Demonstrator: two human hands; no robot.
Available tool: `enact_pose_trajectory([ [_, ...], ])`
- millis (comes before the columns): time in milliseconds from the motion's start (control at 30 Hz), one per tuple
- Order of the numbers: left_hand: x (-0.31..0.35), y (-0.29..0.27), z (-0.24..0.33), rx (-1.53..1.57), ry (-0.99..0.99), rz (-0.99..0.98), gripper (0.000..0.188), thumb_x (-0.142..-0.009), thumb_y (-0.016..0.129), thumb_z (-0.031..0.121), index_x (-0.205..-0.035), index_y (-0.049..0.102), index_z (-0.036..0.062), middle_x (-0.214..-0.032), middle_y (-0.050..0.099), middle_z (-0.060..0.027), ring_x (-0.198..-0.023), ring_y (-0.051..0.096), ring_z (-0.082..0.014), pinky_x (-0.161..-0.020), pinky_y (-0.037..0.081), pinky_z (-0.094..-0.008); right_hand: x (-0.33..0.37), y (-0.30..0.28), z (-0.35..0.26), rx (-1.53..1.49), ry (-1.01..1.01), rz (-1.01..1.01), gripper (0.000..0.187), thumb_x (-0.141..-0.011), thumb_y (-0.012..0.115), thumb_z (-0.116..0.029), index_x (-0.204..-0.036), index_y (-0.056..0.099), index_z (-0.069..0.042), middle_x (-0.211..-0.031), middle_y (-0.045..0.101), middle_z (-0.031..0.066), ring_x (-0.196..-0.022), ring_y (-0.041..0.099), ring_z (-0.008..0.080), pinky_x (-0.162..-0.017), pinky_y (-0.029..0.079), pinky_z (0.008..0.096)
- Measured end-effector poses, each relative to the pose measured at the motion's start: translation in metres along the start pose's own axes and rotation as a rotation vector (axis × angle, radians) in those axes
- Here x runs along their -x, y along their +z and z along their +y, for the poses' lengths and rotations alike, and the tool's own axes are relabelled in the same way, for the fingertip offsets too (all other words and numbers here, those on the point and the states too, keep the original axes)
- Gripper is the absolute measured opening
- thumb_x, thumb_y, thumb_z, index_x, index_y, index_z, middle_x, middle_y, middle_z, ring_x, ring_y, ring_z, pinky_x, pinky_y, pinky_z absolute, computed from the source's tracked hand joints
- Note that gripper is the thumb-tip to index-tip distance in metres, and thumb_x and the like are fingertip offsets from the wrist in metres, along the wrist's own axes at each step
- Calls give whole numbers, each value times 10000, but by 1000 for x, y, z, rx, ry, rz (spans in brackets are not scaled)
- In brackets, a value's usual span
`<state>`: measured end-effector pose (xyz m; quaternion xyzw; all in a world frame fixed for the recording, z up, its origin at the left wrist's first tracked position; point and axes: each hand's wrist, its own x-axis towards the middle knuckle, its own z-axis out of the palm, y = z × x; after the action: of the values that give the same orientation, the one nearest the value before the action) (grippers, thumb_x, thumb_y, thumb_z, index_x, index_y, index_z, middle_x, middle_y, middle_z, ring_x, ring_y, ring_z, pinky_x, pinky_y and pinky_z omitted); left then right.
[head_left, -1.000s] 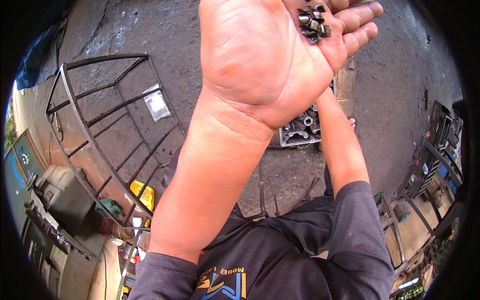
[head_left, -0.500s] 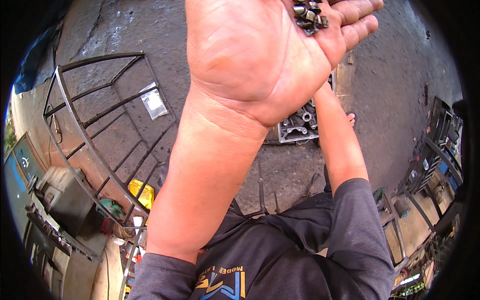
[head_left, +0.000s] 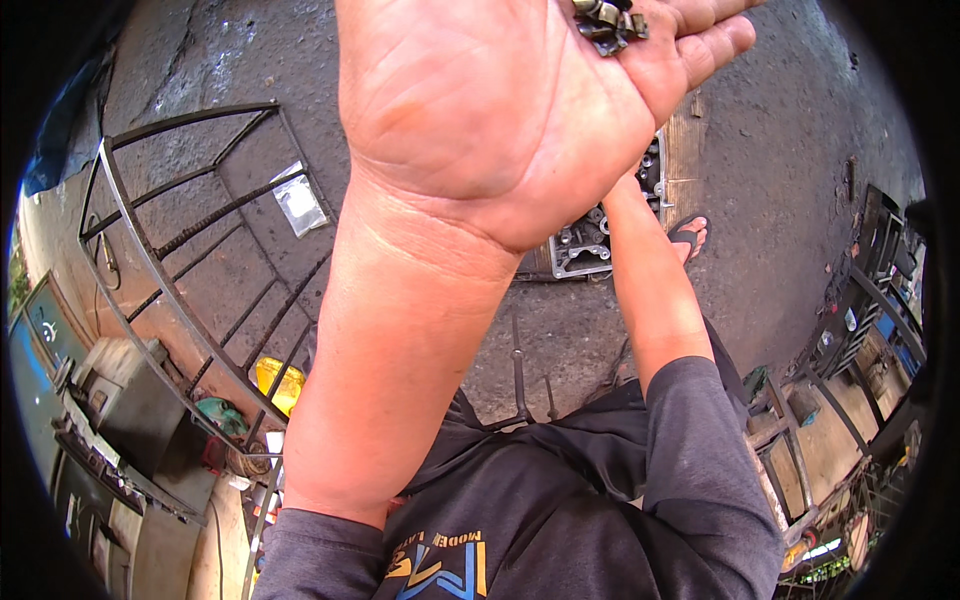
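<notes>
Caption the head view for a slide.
Small metal parts rest on the open left hand, a metal casting partly visible beyond; right hand hidden.

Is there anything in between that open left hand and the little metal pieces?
Nothing visible: the small metal pieces lie straight on the open left hand. That hand hides the right hand, though, so whether anything stands between the right hand and the metal casting cannot be told.

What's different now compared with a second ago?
The left hand has shifted left and up in view; the right forearm moved left, uncovering more of the sandaled foot. The small metal pieces stay in that open hand; nothing visibly taken or released.
</notes>
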<state>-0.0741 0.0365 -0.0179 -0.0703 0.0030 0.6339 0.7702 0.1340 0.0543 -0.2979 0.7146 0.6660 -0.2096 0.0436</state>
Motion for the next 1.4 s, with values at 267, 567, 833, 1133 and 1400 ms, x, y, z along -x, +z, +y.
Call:
enact_pose_trajectory([
  [267, -5, 2, -4, -10, -16, 12, 803, -1049, 413, 544, -1474, 413, -138, -1552, 432, -307, -1497, 353, -441, -1248, 297, -546, 12, -27, -1, 14, -42, -18, 436, -858, 769, -417, -1055, 733, -30, -1114, 735, 216, -1070, 706, 395, -936, 544, 505],
  [567, -12, 17, -25, -108, -112, 104, 936, -1015, 392, 697, -1520, 399, -92, -1531, 460, -305, -1421, 469, -423, -1191, 380, -512, 94, -260, -31, -750, -221, 190, 192, -977, 668, -69, -1133, 713, 33, -995, 735, 92, -899, 674, 130, -805, 534, 269],
  [833, -15, 5, -55, -38, -233, 1, 977, -998, 488, 639, -1586, 249, -104, -1633, 248, -354, -1531, 228, -509, -1216, 370, -483, 145, -295, -46, -824, -676, 434, 217, -864, 714, 105, -1055, 733, 3, -1002, 691, 89, -858, 645, 146, -722, 524, 272],
  [1133, -17, -5, -86, 25, -367, 6, 1050, -993, 353, 782, -1517, 388, -127, -1528, 479, -237, -1133, 585, -179, -935, 532, -277, 133, -298, -38, -759, -717, 476, 190, -855, 718, 121, -1015, 725, 20, -970, 682, 111, -848, 692, 200, -709, 575, 311],
  [1400, -14, 6, -106, -279, -338, 197, 1009, -1007, 341, 765, -1521, 408, -101, -1367, 588, -156, -1153, 573, -199, -1038, 498, -356, 135, -299, -30, -723, -693, 325, 184, -854, 707, 112, -1008, 720, 11, -985, 661, 85, -825, 674, 187, -690, 546, 299],
])
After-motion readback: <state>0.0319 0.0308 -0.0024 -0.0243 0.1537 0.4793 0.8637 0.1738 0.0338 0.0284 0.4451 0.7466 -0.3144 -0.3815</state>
